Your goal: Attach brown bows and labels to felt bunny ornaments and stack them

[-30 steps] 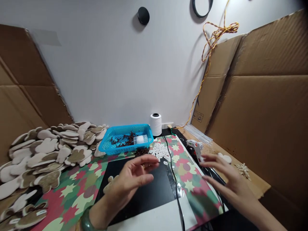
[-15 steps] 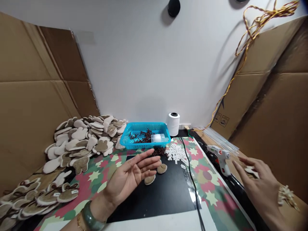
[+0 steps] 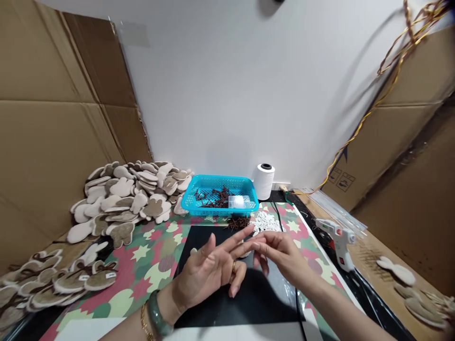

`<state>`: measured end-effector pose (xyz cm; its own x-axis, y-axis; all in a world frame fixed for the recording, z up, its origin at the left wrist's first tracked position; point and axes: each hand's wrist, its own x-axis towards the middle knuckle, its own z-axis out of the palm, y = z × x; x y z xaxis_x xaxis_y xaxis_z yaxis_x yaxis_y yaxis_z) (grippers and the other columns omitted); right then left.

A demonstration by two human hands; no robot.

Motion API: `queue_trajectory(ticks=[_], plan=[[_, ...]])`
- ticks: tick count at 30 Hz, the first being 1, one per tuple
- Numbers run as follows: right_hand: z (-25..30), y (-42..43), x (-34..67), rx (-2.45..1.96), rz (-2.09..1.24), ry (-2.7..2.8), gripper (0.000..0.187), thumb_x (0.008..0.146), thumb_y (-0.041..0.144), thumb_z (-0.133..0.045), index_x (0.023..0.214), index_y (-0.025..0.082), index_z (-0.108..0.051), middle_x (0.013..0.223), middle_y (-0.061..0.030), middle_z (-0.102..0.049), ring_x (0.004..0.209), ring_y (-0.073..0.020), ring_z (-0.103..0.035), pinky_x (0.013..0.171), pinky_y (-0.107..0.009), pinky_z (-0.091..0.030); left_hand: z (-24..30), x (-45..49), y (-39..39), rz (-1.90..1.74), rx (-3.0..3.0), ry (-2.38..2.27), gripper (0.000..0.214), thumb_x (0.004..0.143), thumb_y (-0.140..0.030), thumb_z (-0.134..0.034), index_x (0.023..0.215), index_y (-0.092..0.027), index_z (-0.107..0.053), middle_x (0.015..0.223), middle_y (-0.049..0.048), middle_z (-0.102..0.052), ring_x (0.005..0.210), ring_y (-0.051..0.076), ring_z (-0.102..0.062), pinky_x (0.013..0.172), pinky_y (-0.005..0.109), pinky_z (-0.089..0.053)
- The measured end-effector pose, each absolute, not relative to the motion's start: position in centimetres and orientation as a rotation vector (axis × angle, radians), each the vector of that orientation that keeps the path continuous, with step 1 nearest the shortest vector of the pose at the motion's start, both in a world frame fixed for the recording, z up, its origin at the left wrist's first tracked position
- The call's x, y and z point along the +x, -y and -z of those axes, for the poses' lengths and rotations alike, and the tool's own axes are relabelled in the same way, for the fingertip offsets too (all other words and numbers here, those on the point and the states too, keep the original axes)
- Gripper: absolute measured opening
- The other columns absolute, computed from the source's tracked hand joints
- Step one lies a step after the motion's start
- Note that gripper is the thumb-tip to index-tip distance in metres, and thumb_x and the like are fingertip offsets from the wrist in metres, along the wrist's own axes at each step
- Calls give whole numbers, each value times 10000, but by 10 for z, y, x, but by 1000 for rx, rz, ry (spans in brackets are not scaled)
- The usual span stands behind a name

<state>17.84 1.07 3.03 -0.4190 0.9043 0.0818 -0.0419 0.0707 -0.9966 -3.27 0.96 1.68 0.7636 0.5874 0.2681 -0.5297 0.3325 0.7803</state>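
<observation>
Hands meet above the black mat

The person's left hand (image 3: 216,267) is turned palm up over the black mat (image 3: 263,303), its thumb and two longer fingers spread wide, the others curled in. The right hand (image 3: 280,253) is narrow, thumb and forefinger drawn together at the left fingertips; whether they grip those tips or something small between them cannot be told. A bangle (image 3: 159,313) circles the left wrist.

The nearest felt piece (image 3: 246,255) lies on the mat just beneath and behind the joined fingers, mostly hidden by them. Beyond the hands, brown ties (image 3: 239,221) sit in a heap at the mat's far edge, with white tags (image 3: 268,222) beside them. A black cord (image 3: 300,312) runs past on the right.

Farther back, the blue basket (image 3: 220,211) holds more ties and a clear box (image 3: 239,202); a white spool (image 3: 265,182) stands upright beside it. A big felt pile (image 3: 124,199) spreads to the left, and nearer the person lie tied pieces (image 3: 103,276), two bearing labels. To the right rests a glue gun (image 3: 339,239), near a pale cutout (image 3: 396,271).
</observation>
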Motion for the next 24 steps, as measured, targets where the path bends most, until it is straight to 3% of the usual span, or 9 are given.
queue_trajectory(ticks=[4,9,11,15,17,19,21,24], plan=[[-21,3,192,-1050,-1423,1737,373,980,522,-597,958,163,-695,666,-35,-682,528,-145,-619,510,-249,-490,-14,-36,-12,-658,1196,-185,771,939,-699,-496,1551,-233,-446,1570,202,-465,826,197,-651,771,342,-491],[-15,32,234,-1207,-528,2193,341,1047,361,-470,850,211,-704,705,-61,-695,678,-201,-627,625,-311,-490,-18,-43,-13,-542,1424,-286,636,758,-509,-854,1305,-219,-708,1186,151,-769,966,248,-715,855,344,-529],[-19,45,258,-1177,-432,2198,290,1037,330,-509,831,239,-692,660,-24,-691,649,-187,-621,643,-304,-498,-19,-44,-15,-603,1450,-428,552,706,-381,-918,1209,-220,-759,1041,115,-810,938,222,-721,870,335,-538],[-25,74,312,-1281,-343,2028,312,954,392,-648,672,258,-637,573,24,-645,534,-164,-590,822,-354,-540,-16,-42,-25,-789,1383,-745,302,769,-354,-862,1006,-173,-818,849,87,-808,665,132,-671,641,235,-524],[-21,84,340,-1492,-262,1767,400,904,519,-658,608,259,-592,666,-27,-680,609,-211,-633,691,-346,-533,-14,-43,-32,-902,1377,-864,351,827,-433,-791,1045,-158,-805,858,92,-802,478,68,-547,499,203,-458],[-11,86,365,-1784,-144,1403,417,873,632,-625,670,268,-610,761,-70,-707,692,-263,-659,605,-357,-498,-13,-46,-38,-976,1470,-997,399,893,-478,-693,1112,-156,-782,848,84,-790,406,52,-470,422,195,-409],[3,77,386,-1913,-109,1201,475,808,728,-601,820,257,-664,860,-96,-731,768,-307,-678,616,-381,-505,-15,-50,-41,-981,1682,-1120,363,929,-448,-636,1100,-163,-782,839,79,-777,510,113,-592,460,216,-471],[18,51,405,-1864,-254,1227,648,739,729,-651,1115,201,-675,1067,-135,-739,916,-332,-696,733,-405,-556,-16,-56,-37,-876,2147,-1118,247,952,-330,-601,1043,-215,-800,1012,92,-766,914,233,-715,758,335,-595]])
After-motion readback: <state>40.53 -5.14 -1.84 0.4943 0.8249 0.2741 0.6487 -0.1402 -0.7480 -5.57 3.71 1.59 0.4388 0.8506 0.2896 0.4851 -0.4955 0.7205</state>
